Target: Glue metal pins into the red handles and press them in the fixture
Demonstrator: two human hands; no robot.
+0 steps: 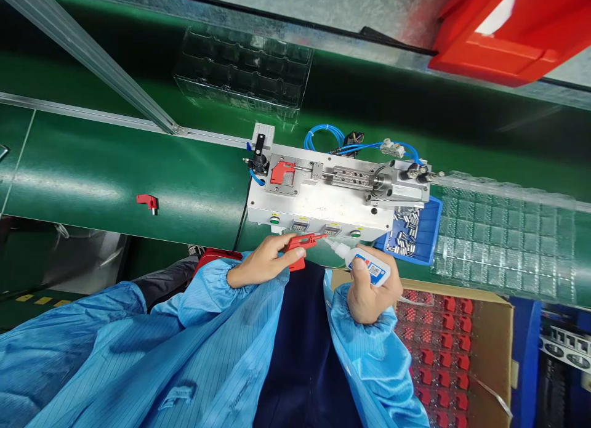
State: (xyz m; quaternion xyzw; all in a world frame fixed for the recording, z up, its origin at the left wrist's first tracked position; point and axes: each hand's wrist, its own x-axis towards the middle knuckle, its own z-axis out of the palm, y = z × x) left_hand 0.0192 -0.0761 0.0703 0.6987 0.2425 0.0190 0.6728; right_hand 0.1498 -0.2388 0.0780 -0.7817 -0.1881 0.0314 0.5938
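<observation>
My left hand (265, 262) grips a red plastic part (302, 246) with a slim arm pointing right, in front of the machine's near edge. In my right hand (372, 295) is a white glue bottle (369, 265) with a blue label, tilted so its nozzle points up and left. The nozzle tip lies close to the end of the red arm; whether they touch I cannot tell. Behind both hands stands the metal press fixture (318, 197), with another red part (281, 171) seated at its left end.
A blue bin (434, 231) of small metal pins stands right of the fixture, beside clear blister trays (503, 243). A cardboard box (492, 342) holds many red parts. One red part (148, 201) with a metal pin lies left on the green bench (83, 163). Blue air hoses (323, 129) run behind.
</observation>
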